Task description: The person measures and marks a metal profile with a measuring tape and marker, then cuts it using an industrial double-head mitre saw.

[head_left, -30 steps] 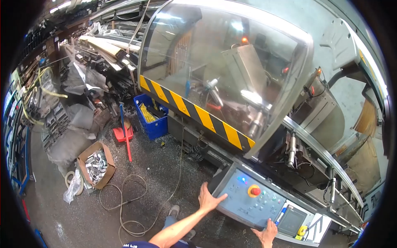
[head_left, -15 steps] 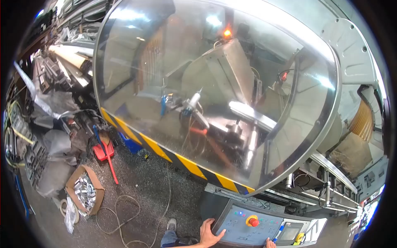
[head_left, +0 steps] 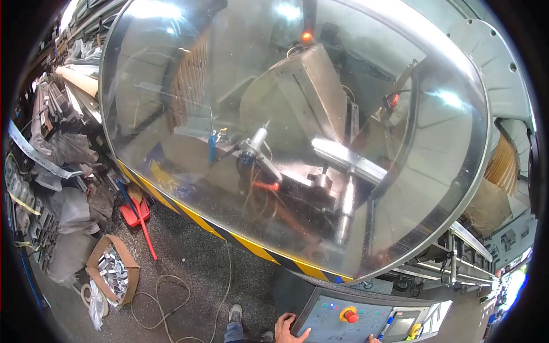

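My left hand (head_left: pixel 290 330) rests at the left edge of the blue-grey control panel (head_left: pixel 334 326), its thumb and fingers apart and nothing in it. Only the fingertips of my right hand (head_left: pixel 373 338) show, at the panel's lower edge beside a blue pen (head_left: pixel 388 322); the rest is cut off by the frame. Between the hands, higher on the panel, sits a red stop button (head_left: pixel 350 316) with a yellow ring. Above the panel a clear machine guard (head_left: pixel 229 188) covers a metal profile (head_left: pixel 349 160) held by clamps.
A cardboard box (head_left: pixel 133 277) of metal pieces stands on the floor at lower left, near a red dustpan (head_left: pixel 136 212) and a loose cable (head_left: pixel 163 278). Metal scrap (head_left: pixel 63 151) is piled at far left. Yellow-black striping (head_left: pixel 251 244) edges the guard.
The camera view has shifted, and the guard looks larger and reaches lower over the machine. My left hand appears slightly lower in the frame, still at the panel's left edge.
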A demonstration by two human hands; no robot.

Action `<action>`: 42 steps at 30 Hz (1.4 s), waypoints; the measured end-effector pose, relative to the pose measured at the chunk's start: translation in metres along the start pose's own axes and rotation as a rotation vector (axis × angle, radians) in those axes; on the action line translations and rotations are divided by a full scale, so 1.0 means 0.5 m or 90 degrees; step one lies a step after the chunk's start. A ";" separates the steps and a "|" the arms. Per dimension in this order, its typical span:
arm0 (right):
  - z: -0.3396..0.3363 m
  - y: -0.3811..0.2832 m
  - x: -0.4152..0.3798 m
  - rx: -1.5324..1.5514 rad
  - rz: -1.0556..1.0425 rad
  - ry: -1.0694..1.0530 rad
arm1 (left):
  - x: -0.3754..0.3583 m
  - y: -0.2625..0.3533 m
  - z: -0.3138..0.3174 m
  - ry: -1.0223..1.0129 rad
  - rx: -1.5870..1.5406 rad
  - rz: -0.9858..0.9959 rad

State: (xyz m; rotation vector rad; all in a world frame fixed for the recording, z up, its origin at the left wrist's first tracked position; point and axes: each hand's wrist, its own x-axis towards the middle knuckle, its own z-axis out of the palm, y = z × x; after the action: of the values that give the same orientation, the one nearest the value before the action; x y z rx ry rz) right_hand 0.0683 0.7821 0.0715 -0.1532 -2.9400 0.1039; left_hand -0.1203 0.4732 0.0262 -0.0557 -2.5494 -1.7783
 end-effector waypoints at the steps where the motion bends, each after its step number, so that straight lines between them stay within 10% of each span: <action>1: 0.004 0.004 -0.006 -0.004 -0.011 0.014 | -0.003 -0.001 0.002 -0.002 0.000 0.000; 42: -0.008 -0.008 -0.021 -0.028 0.068 0.029 | -0.033 -0.045 0.031 0.087 0.052 0.047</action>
State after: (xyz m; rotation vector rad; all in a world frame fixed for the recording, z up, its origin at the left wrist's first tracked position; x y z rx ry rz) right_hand 0.0787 0.7770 0.0737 -0.3143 -2.8897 0.0513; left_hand -0.1050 0.4799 -0.0009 -0.0250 -2.4860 -1.5925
